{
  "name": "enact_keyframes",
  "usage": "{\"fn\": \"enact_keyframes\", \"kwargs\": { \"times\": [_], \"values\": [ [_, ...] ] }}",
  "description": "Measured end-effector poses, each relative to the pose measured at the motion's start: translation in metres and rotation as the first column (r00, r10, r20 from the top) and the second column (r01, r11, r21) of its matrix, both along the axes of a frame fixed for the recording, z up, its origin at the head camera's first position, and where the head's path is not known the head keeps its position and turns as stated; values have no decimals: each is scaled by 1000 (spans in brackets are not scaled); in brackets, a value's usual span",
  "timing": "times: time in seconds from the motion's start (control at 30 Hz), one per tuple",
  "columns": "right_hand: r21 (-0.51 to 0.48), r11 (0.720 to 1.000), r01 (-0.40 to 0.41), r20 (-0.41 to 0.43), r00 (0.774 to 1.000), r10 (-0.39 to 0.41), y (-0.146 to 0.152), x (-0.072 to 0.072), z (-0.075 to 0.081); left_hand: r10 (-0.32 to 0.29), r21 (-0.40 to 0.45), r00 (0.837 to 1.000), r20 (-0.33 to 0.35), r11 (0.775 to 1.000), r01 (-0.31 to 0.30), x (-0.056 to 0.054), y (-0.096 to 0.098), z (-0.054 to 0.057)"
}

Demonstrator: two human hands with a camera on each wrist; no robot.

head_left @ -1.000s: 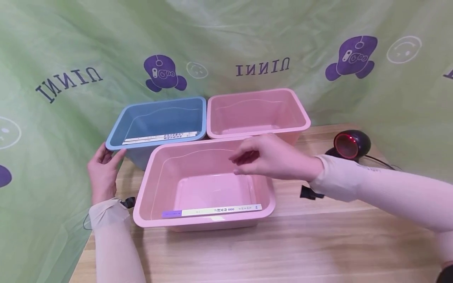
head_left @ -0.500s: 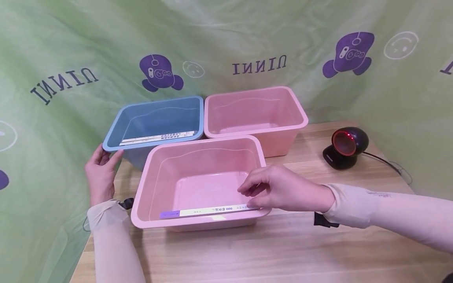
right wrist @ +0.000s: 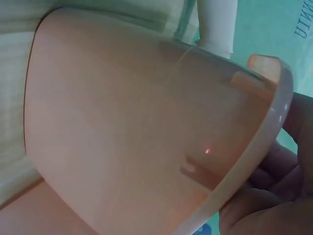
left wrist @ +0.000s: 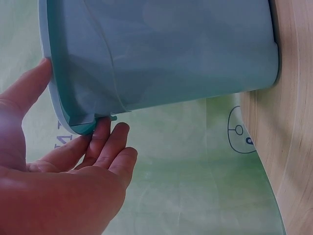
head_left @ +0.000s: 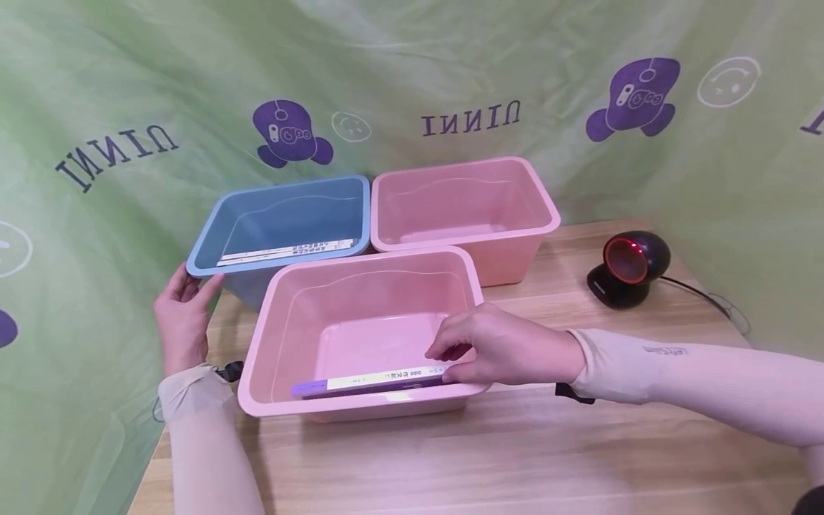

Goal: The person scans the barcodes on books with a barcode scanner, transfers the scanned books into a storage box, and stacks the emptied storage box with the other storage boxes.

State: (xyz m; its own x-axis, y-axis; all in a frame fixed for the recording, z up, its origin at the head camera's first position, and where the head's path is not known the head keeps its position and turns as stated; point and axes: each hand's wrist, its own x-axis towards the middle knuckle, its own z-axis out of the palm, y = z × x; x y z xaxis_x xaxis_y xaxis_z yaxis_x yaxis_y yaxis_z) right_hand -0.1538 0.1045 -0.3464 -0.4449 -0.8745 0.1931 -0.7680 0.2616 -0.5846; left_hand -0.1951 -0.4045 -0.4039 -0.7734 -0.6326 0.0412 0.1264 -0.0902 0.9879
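Pink plastic is filling the middle of my head view: the front pink bin (head_left: 367,300) is sitting toward the left edge of the bench (head_left: 547,443), and the book (head_left: 370,380) is standing along its near side, spine up. A strip of purple cover is showing below the spine, so I am judging that it is leaning off the near wall. At that bin's near right corner, the right hand (head_left: 502,350) is pinching the book's right end, thumb and fingers curled with little gap; the bin wall is hiding the contact from the right wrist view, so I cannot tell how firm it is.

The left hand (head_left: 183,322) is holding the blue bin (head_left: 290,211) by its near left corner, thumb on the rim and fingers tucked beneath. Slim books (head_left: 286,252) are standing in it, and the rear pink bin (head_left: 450,200) is sitting just beside it.

I am worrying about the one-ended pinch: a smooth cover could be slipping, or the free left end swinging down and catching the rim, dragging the bin. A careless left-hand pull could be tipping the blue bin over the bench's left edge.
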Motion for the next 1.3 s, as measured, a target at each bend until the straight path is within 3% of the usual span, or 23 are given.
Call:
{"fn": "enact_keyframes", "kwargs": {
  "times": [0.23,0.43,0.63,0.93,1.3],
  "values": [
    [68,998,10,-152,988,0,-8,1,0,1,8,1000,1,1000,-1,1,-1,-1],
    [122,991,51,-202,979,-26,-15,3,1,3,-7,1000,-6,1000,-3,1,-2,-1],
    [115,986,118,-142,985,-101,-20,5,1,6,-3,1000,5,1000,-6,1,-3,-1],
    [47,987,152,-49,987,-150,-20,5,3,-1,-2,999,40,1000,1,1,-1,2],
    [-32,979,200,17,980,-200,-16,2,28,3,11,1000,25,1000,-3,1,-1,2]
  ]
}}
